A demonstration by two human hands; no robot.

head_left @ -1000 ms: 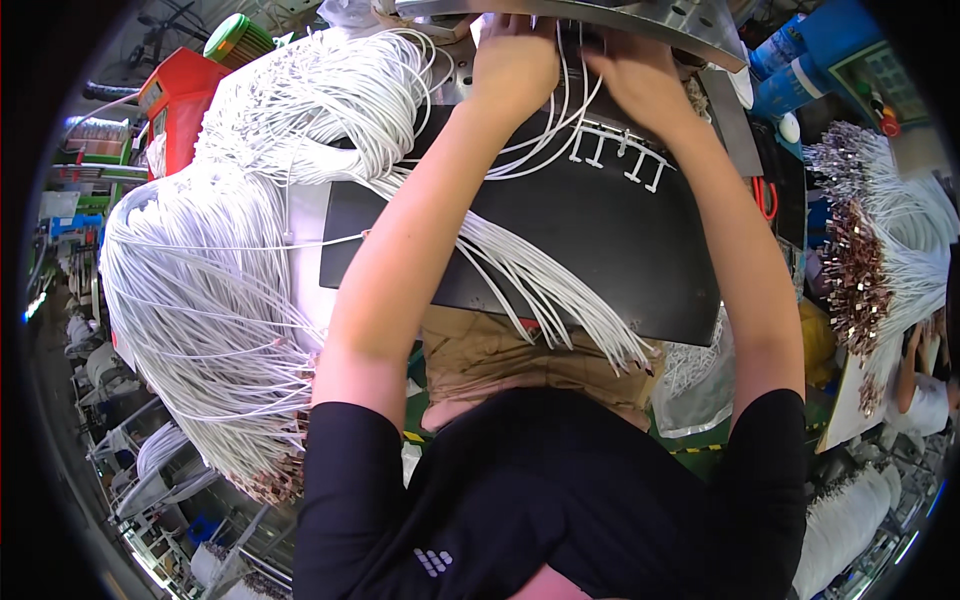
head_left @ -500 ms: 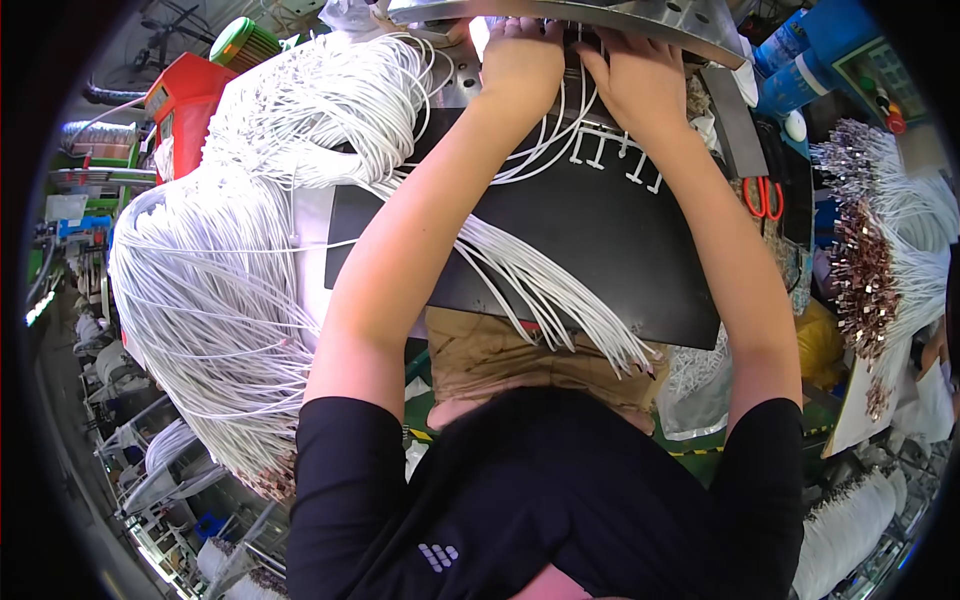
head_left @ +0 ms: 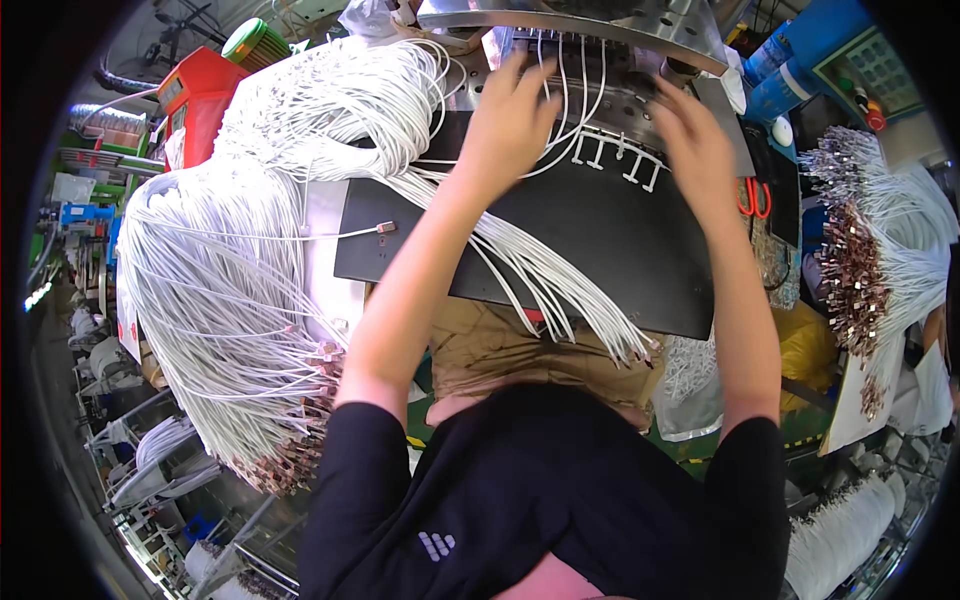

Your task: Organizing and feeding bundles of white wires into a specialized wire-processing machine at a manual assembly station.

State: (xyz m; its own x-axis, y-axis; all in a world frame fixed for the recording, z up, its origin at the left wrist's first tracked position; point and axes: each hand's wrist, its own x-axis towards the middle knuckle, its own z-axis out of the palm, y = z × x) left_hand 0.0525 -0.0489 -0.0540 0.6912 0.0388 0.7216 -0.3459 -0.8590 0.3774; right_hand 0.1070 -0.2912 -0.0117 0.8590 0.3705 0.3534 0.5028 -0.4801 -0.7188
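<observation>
White cables (head_left: 215,260), countless; one black board (head_left: 655,265); left hand (head_left: 503,130), right hand (head_left: 697,145), both unclenched.

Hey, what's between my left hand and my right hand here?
In the head view, several white cables, part of a metal plate and a row of white T-shaped pieces lie between your left hand and right hand.
</observation>
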